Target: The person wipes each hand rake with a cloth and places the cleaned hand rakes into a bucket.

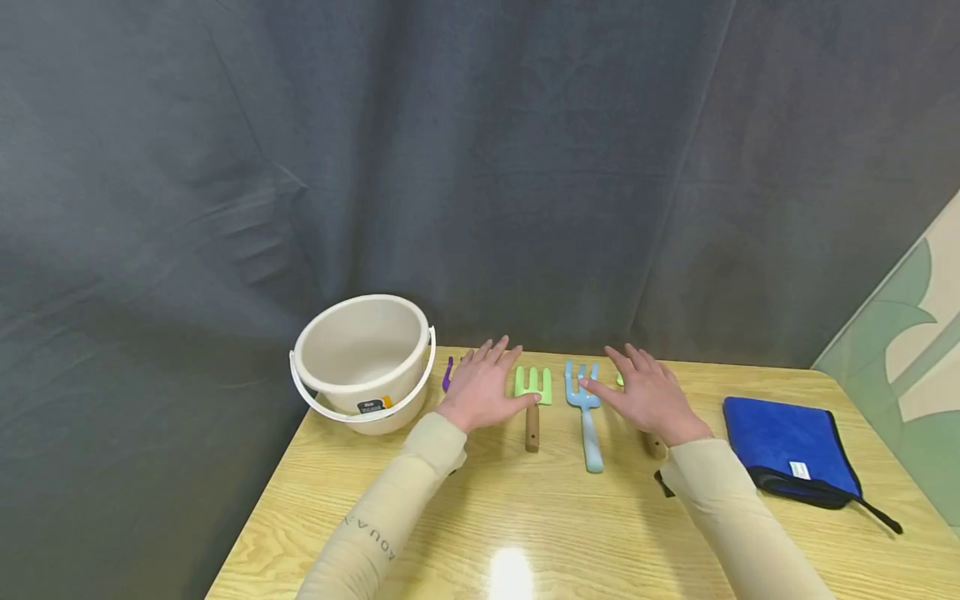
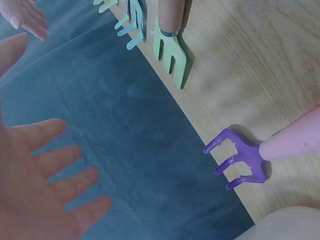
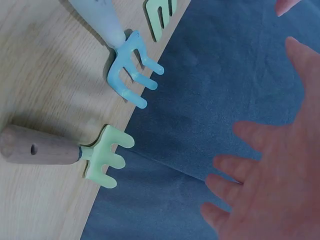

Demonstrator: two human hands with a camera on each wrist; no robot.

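Our left hand (image 1: pixel 483 385) and right hand (image 1: pixel 647 393) hovered flat with fingers spread, gripping nothing. The purple fork (image 2: pixel 239 162), green fork (image 1: pixel 533 388) and blue fork (image 1: pixel 583 396) lay along the table's (image 1: pixel 525 517) far edge; we judged a careless nudge could tip them off.

four little toy garden forks lined up flat near the counter's far edge, purple fork (image 2: pixel 240 162), green rake (image 1: pixel 533 385) wooden-handled, blue fork (image 1: pixel 584 396), pale green fork (image 3: pixel 106 156), tines pointing away
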